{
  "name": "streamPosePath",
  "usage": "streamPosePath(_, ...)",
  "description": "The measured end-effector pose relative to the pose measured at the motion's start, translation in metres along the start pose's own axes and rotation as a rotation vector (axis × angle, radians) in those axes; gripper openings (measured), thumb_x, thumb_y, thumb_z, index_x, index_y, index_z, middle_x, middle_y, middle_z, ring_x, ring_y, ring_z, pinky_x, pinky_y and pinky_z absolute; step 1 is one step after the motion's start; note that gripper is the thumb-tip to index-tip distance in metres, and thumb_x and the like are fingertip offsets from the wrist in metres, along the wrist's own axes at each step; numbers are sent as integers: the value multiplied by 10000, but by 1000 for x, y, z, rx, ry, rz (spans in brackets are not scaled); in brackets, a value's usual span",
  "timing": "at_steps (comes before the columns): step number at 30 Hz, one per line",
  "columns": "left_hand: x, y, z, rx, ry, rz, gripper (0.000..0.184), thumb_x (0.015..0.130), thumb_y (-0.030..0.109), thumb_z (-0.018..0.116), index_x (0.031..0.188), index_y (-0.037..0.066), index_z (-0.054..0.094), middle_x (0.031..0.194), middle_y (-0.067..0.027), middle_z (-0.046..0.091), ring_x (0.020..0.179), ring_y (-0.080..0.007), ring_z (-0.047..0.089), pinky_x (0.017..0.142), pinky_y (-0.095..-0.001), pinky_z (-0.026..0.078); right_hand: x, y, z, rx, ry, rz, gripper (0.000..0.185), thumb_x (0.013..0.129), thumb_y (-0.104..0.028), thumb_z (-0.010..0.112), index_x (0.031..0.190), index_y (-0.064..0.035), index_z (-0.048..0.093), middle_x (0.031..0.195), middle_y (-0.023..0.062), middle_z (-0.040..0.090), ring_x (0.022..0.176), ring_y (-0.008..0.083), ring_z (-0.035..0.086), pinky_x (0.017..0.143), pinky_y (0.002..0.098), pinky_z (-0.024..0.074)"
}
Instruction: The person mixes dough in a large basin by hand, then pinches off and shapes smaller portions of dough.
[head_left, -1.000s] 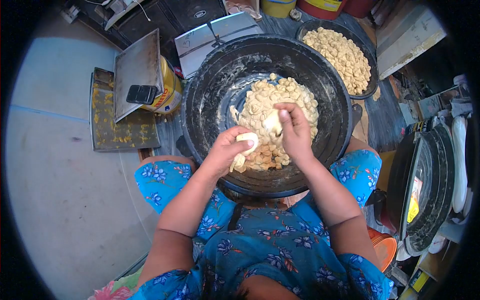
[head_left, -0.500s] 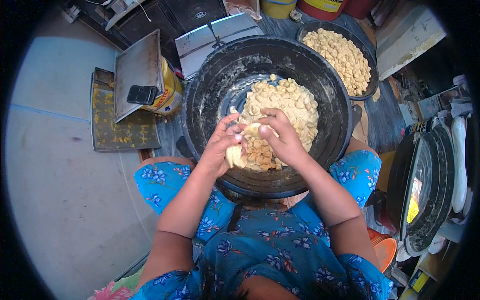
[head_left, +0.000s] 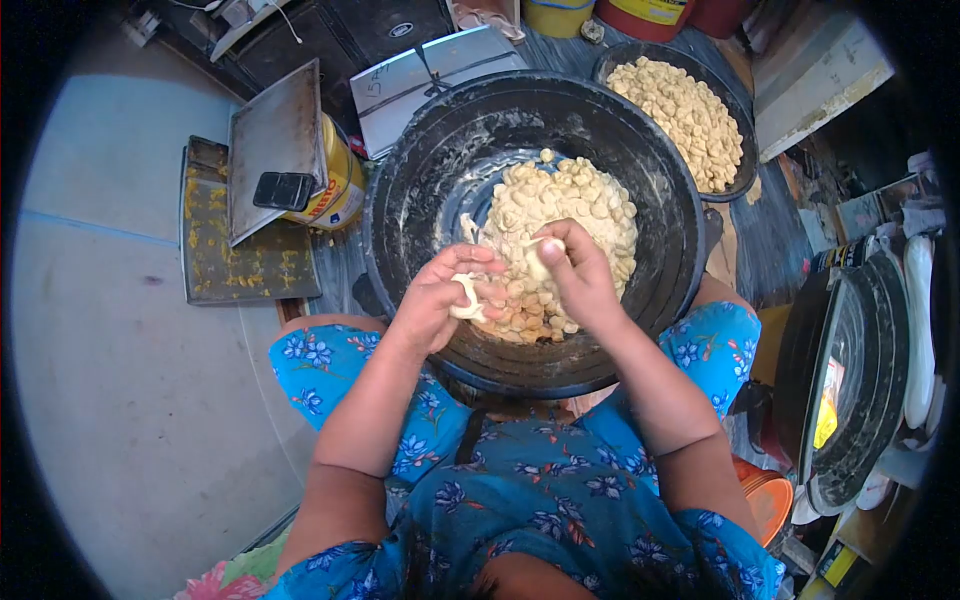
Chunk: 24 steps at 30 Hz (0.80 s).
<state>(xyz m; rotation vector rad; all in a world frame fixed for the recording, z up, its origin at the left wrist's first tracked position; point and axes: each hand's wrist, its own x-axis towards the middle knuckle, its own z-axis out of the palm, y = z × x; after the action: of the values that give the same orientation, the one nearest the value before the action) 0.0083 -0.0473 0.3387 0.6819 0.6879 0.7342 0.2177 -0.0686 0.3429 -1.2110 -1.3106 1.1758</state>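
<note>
My left hand (head_left: 440, 295) is curled around a lump of pale dough (head_left: 467, 300), part of which shows between thumb and fingers. A smaller dough piece (head_left: 538, 262) is pinched between thumb and fingers of my right hand (head_left: 578, 272). Both hands are apart, over the near half of a large black basin (head_left: 400, 170). Below and beyond them lies a heap of small rounded dough pieces (head_left: 570, 200), lighter at the back and browner near me. My hands hide part of this heap.
A smaller black basin (head_left: 745, 165) full of similar pieces stands at the back right. On the left, a metal tray (head_left: 275, 140) bearing a phone (head_left: 284, 190) leans by a yellow bucket (head_left: 343, 185). Another dark basin (head_left: 870, 350) stands at the right.
My hands have moved apart, and the dough between them is now in two separate pieces. The right hand's piece has shifted slightly right. The basins have stayed put.
</note>
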Motion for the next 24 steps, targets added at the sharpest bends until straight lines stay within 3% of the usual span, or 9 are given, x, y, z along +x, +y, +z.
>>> streamPosePath(4,2,3,-24,84,-1,-66,455,759,82,488,1211,47,455,979,-119,607,759,-180,592,632,-300,492,9,8,-15,-65,-175,-150,303,910,-279,540,1047,-17,609,1025,120,588,949,241,552,861,333,427)
streamPosePath(5,3,1,-26,36,-30,-42,441,782,102,488,1218,47,447,967,-114,603,753,-177,589,635,-293,489,8,8,-13,-228,-176,-209,356,893,-277,564,1151,-32,577,1119,141,553,1046,278,524,913,364,412)
streamPosePath(7,8,-5,-17,-212,-136,93,455,815,121,480,1259,52,407,997,-113,567,823,-187,579,718,-285,492,4,-3,-4,-237,-295,-253,364,874,-258,591,1169,-46,576,1131,142,551,1103,289,501,942,375,398)
streamPosePath(10,5,-2,18,-265,2,70,520,833,151,468,1328,59,335,1105,-129,522,956,-199,551,796,-276,469,-3,4,14,-263,-335,-254,376,803,-173,664,1156,-64,594,1155,148,528,1148,275,475,963,365,383)
streamPosePath(11,6,-4,11,-292,-83,50,607,812,53,467,1382,65,259,1199,-135,464,1070,-187,497,867,-273,435,-3,8,17,-273,-324,-244,389,773,-135,694,1145,-70,603,1164,150,518,1157,265,467,966,357,378)
streamPosePath(14,4,-8,10,33,46,41,551,820,3,508,1342,54,338,1164,-120,509,1002,-155,534,796,-274,472,2,12,13,-304,-307,-281,395,785,-99,680,1164,-62,578,1129,126,560,1075,227,532,895,330,431)
streamPosePath(20,12,-7,-11,495,118,-27,335,867,207,632,1148,39,560,919,-68,628,776,-107,614,531,-214,476,9,13,6,110,-313,214,327,937,-216,526,1208,-34,520,976,81,632,864,116,604,745,265,473)
streamPosePath(23,28,-4,-18,918,176,-198,362,889,274,596,1153,27,572,982,-114,637,875,-163,622,659,-256,501,21,46,-13,214,-340,306,377,967,-325,457,1196,-36,532,963,77,617,808,103,590,760,271,466)
streamPosePath(24,34,-10,-27,1076,184,-103,388,895,310,577,1159,25,572,1023,-128,628,929,-182,608,712,-276,491,28,56,-22,270,-351,373,383,966,-336,457,1197,-40,533,965,76,614,802,103,586,763,275,466)
